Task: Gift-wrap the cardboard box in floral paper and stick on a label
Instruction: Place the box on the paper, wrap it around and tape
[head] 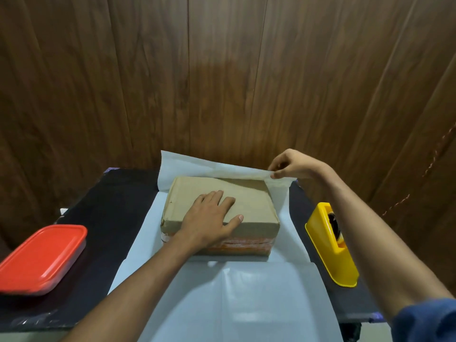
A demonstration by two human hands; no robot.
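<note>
The wrapping paper [237, 292] lies white side up across the dark table [103, 218], with the cardboard box [219, 213] sitting on its middle. The left hand [212, 215] rests flat on the box top, fingers spread. The right hand [288, 164] pinches the paper's raised far edge above the box's far right corner.
</note>
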